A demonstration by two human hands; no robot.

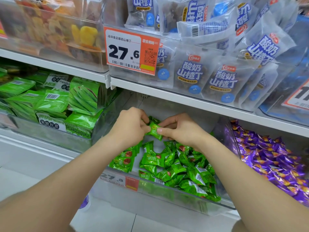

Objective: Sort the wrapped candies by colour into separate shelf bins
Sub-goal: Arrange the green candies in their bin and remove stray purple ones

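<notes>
Lowest in the frame, our two bare forearms extended from the bottom corners toward the centre. Beyond them stood the clear plastic bin (167, 196), its smooth front wall carrying a pale price tag (119, 179) with an orange end. Inside lay the green candies (180, 166), small pillow-shaped pieces in glossy, crinkled foil with white barcode panels. They were heaped at the right and stood in a tidier row at the left.

Above this heap, at centre frame, our left hand (128, 126) and right hand (182, 129) held one green candy (154, 129), each pinching an end of its wrapper between thumb and curled fingers. A darker green wrapper showed just behind it; we could not tell which hand held it. Our hands hid the rear of the bin.

At the right edge, past a clear divider, shiny purple candies (270, 158) filled the neighbouring bin. At middle left lay flat green packets (83, 99) printed with pods.

Farther up, a white shelf edge (184, 99) bore frosted pouches (219, 79) with blue lettering and an orange-and-white price label (132, 51) reading 27.6. At upper left was a clear box of dried fruit (66, 34).
</notes>
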